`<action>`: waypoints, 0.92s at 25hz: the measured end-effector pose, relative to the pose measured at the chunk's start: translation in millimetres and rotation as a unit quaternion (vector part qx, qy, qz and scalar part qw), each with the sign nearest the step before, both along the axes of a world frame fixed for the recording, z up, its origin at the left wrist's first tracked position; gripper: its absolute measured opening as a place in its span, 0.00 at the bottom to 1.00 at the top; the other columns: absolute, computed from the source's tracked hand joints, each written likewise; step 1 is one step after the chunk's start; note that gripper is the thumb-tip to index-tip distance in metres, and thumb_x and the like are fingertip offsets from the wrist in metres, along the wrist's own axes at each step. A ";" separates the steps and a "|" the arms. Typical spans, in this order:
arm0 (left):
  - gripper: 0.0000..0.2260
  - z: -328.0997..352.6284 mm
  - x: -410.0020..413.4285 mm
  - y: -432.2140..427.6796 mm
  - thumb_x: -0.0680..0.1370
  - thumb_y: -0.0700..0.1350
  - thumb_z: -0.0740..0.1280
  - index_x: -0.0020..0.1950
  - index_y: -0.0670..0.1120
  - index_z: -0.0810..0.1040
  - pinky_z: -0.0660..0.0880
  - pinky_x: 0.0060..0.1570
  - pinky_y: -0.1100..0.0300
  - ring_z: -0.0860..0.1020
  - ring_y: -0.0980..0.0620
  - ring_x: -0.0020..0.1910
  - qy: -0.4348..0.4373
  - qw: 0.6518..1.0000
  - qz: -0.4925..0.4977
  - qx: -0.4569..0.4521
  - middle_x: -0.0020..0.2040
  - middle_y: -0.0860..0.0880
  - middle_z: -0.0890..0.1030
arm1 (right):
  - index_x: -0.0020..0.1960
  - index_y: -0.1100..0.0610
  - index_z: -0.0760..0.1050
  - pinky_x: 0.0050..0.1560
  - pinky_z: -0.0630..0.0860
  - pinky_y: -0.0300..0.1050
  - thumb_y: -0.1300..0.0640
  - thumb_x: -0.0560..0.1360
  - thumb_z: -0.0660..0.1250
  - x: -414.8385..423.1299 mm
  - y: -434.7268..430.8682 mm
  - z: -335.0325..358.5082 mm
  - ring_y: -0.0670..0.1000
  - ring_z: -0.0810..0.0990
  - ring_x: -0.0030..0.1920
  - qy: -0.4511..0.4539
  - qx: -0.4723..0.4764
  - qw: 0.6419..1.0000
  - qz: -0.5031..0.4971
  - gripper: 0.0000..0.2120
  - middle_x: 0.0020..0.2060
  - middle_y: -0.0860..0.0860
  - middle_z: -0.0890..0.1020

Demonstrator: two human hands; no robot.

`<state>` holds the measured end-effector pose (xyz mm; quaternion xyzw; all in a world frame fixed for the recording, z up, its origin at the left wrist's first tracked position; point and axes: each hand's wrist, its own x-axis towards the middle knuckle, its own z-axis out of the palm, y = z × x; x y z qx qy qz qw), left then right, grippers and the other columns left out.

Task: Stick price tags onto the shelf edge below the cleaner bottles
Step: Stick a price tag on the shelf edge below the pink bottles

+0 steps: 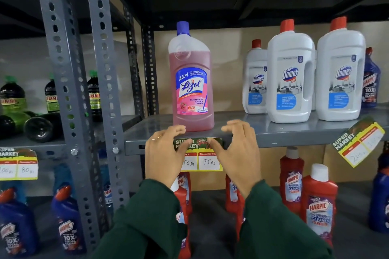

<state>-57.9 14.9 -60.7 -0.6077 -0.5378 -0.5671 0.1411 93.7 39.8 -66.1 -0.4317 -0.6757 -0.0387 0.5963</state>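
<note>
A: Where do we see the price tag?

B: On the shelf edge, directly below the pink Lizol bottle.

A: And our hands?

B: Left hand and right hand are both spread open, thumbs pressing the tag's upper band.

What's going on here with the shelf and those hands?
A person is pressing a price tag onto the shelf edge just below the pink cleaner bottle. The left hand and right hand each hold a side of it with the thumbs. Another tag to the right hangs crooked.
</note>
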 end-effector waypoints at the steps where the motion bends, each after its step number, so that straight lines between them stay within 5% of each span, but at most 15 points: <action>1: 0.11 -1.5 2.0 2.3 0.73 0.48 0.69 0.55 0.50 0.77 0.62 0.59 0.50 0.71 0.49 0.57 0.011 1.000 0.010 -0.002 0.49 0.50 0.83 | 0.51 0.58 0.73 0.60 0.70 0.51 0.45 0.66 0.73 -1.8 1.9 -1.1 0.56 0.74 0.57 -0.025 -0.001 1.000 -0.020 0.22 0.52 0.55 0.78; 4: 0.10 -5.0 9.9 6.9 0.73 0.53 0.67 0.51 0.51 0.80 0.55 0.57 0.56 0.71 0.47 0.58 0.036 0.997 0.069 0.011 0.49 0.50 0.84 | 0.50 0.58 0.76 0.69 0.59 0.57 0.39 0.67 0.69 -8.5 6.3 -4.1 0.57 0.77 0.55 -0.077 0.013 0.994 -0.071 0.23 0.48 0.56 0.83; 14: 0.06 -5.4 -1.3 2.7 0.75 0.44 0.67 0.50 0.48 0.81 0.53 0.51 0.64 0.73 0.49 0.52 0.058 0.997 0.036 0.031 0.41 0.49 0.84 | 0.51 0.56 0.78 0.68 0.60 0.54 0.51 0.72 0.68 6.7 6.5 0.4 0.54 0.78 0.54 -0.080 0.013 0.997 -0.014 0.11 0.49 0.54 0.85; 18: 0.08 -4.8 -11.4 -0.1 0.76 0.39 0.64 0.52 0.48 0.80 0.65 0.54 0.53 0.68 0.54 0.51 0.039 0.999 -0.005 0.009 0.41 0.51 0.78 | 0.50 0.57 0.79 0.66 0.63 0.54 0.55 0.74 0.67 8.5 6.8 1.0 0.53 0.79 0.52 -0.082 0.033 0.996 -0.005 0.08 0.48 0.54 0.85; 21: 0.11 -5.9 -13.1 0.1 0.78 0.37 0.60 0.53 0.48 0.79 0.72 0.54 0.47 0.71 0.48 0.56 0.009 0.999 -0.024 -0.020 0.49 0.46 0.79 | 0.51 0.58 0.79 0.67 0.63 0.55 0.57 0.75 0.66 9.7 7.5 0.0 0.53 0.79 0.53 -0.086 0.026 0.996 0.003 0.07 0.49 0.54 0.85; 23: 0.12 -6.5 -9.9 -0.1 0.78 0.35 0.58 0.54 0.48 0.78 0.73 0.54 0.50 0.71 0.48 0.56 0.005 0.999 -0.028 -0.013 0.49 0.49 0.80 | 0.51 0.59 0.79 0.67 0.63 0.55 0.58 0.75 0.65 10.1 6.5 0.0 0.54 0.79 0.53 -0.094 0.022 0.995 0.006 0.07 0.49 0.55 0.85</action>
